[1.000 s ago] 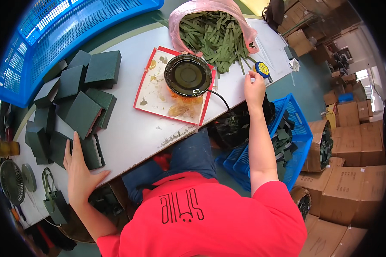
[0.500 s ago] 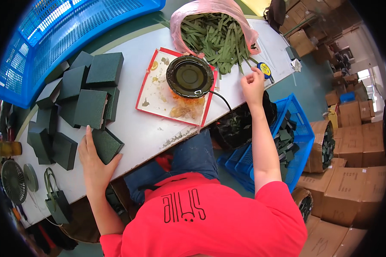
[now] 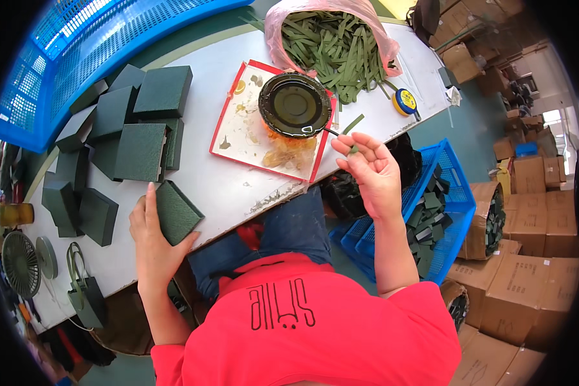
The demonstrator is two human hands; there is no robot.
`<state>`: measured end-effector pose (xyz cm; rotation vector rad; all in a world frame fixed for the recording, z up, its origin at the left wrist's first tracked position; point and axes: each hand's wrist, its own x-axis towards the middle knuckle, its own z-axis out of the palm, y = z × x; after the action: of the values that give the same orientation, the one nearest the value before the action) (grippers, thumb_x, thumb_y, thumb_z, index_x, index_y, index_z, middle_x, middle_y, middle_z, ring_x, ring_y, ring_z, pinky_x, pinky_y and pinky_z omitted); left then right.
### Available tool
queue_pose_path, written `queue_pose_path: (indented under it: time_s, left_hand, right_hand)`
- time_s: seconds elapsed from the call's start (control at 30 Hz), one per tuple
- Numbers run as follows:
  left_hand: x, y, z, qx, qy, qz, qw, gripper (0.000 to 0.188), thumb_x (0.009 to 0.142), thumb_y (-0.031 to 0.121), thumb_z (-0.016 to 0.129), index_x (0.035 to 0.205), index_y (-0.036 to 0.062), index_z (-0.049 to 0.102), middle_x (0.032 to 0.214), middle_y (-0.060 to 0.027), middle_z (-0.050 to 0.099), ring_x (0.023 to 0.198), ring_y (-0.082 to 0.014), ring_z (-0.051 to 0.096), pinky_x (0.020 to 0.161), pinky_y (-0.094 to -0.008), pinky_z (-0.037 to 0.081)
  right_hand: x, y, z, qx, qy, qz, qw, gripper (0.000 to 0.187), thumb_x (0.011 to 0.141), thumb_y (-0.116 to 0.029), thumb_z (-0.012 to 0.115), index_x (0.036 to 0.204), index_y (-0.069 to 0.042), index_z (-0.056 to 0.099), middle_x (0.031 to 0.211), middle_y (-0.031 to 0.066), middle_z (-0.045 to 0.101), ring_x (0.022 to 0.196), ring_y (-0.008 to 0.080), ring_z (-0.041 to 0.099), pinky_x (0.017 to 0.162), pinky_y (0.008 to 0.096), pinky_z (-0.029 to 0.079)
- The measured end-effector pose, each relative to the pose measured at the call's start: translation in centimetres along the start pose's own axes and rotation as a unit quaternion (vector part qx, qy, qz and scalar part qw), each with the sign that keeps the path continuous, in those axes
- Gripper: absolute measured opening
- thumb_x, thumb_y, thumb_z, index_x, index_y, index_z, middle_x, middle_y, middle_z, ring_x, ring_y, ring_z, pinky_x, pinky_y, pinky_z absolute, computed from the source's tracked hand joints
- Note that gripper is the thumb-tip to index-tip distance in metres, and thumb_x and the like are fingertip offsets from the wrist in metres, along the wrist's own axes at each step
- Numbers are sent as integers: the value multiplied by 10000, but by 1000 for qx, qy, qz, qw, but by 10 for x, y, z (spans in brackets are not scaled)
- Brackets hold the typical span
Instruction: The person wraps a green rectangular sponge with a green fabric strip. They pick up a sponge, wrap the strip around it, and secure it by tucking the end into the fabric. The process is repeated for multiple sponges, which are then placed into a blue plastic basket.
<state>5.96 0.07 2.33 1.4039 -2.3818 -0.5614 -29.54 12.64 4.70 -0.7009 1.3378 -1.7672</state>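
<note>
My left hand (image 3: 151, 238) is around the near corner of a dark green textured box (image 3: 178, 212), its thumb and index finger spread along two sides. More dark green boxes (image 3: 140, 151) are piled just beyond it. Between thumb and fingertips, my right hand (image 3: 374, 172) pinches a narrow green ribbon strip (image 3: 354, 123), whose far end sticks out past the fingers. A round black pot (image 3: 294, 104) of dark, glossy liquid stands left of that hand, on a stained white tray with a red rim (image 3: 228, 154).
A pink plastic bag (image 3: 273, 32) spills green strips (image 3: 334, 51) at the back. Near it lies a blue and yellow tape measure (image 3: 404, 101). Blue crates stand far left (image 3: 128, 38) and right (image 3: 460, 193). A fan (image 3: 20, 260) stands at left; cartons (image 3: 527, 283) are stacked right.
My right hand has come away from the strips by the bag, toward me and left, with one strip. My left hand and the near box have shifted slightly right.
</note>
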Motion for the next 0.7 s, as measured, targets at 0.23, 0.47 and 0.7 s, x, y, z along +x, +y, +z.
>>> queue_pose_path:
  time_s: [0.23, 0.47, 0.7]
  left_hand:
    - [1, 8, 4, -18, -19, 40, 999, 1105, 600, 122, 878, 1542, 70, 302, 1408, -203, 427, 1282, -395, 415, 1095, -467, 344]
    - [10, 22, 11, 29, -17, 69, 997, 923, 639, 194, 857, 1425, 35, 401, 1379, -185, 457, 1270, -398, 413, 1092, -485, 333]
    - [12, 24, 17, 22, -18, 63, 998, 940, 616, 178, 877, 1419, 34, 409, 1366, -175, 467, 1252, -395, 426, 1066, -487, 358]
  right_hand:
    - [-10, 10, 20, -20, 3, 46, 999, 221, 981, -91, 644, 1127, 74, 629, 1019, 171, 716, 881, 237, 732, 679, 277, 594]
    - [-7, 19, 19, -7, -14, 116, 993, 244, 993, -180, 650, 1068, 52, 646, 844, 97, 688, 622, 140, 663, 519, 238, 510]
    - [5, 33, 32, 17, -2, 107, 994, 283, 1002, -188, 636, 1161, 43, 597, 924, 117, 686, 732, 158, 692, 634, 262, 559]
